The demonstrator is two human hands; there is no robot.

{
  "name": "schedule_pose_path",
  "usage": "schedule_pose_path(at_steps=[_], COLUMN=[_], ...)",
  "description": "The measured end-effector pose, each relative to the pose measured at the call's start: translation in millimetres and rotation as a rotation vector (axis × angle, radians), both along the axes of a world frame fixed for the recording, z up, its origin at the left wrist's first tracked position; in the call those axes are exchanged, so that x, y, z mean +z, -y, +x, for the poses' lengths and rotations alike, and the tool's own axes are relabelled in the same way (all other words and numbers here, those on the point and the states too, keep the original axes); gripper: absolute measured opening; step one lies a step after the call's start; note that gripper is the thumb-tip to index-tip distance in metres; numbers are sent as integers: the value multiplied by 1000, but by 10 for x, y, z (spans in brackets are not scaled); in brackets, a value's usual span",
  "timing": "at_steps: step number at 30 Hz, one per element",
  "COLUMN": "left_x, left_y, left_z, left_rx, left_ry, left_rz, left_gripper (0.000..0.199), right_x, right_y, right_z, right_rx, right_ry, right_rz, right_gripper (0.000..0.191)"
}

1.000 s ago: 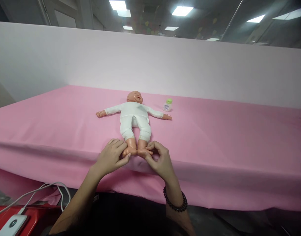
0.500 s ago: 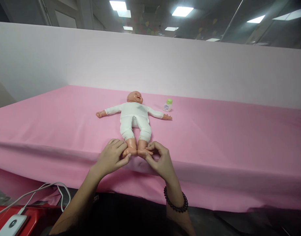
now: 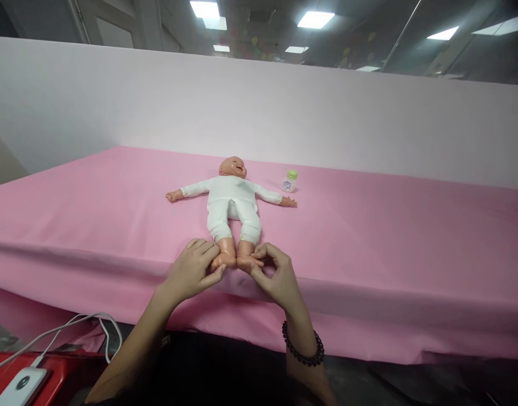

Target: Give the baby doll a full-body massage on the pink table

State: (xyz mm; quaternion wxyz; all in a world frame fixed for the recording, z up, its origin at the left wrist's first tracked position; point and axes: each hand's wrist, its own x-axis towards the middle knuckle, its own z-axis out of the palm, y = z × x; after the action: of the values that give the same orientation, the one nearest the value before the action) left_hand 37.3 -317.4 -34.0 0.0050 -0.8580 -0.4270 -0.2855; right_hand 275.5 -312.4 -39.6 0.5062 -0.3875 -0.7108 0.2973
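Observation:
A baby doll (image 3: 232,194) with a white cloth body lies on its back, arms spread and feet towards me. My left hand (image 3: 194,266) is closed around the outer side of the foot on the left, thumb below and fingers above. With thumb and fingers, my right hand (image 3: 276,274) pinches the toes of the other foot. The doll's heels are close together between my hands. Some of my left fingertips are hidden behind the foot.
A small clear bottle (image 3: 289,184) with a green cap stands beyond the doll's hand on the right. Pink cloth (image 3: 368,237) covers the table, backed by a white partition (image 3: 259,107). At lower left, a white device (image 3: 24,386) with a cable rests on a red stool (image 3: 68,375).

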Motion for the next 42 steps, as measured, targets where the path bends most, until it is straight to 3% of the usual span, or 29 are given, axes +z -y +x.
schedule_pose_path(at_steps=[25,42], left_x=[5,11], left_y=[-2,16], left_z=[3,-2], left_rx=[5,9], left_ry=[0,-4], left_rz=[29,4], left_gripper=[26,25], right_x=[13,13], right_y=[-4,-2], right_z=[-21,-43], right_rx=[5,-8], right_ry=[-28,-34], right_rz=[1,-29], right_gripper=[17,25])
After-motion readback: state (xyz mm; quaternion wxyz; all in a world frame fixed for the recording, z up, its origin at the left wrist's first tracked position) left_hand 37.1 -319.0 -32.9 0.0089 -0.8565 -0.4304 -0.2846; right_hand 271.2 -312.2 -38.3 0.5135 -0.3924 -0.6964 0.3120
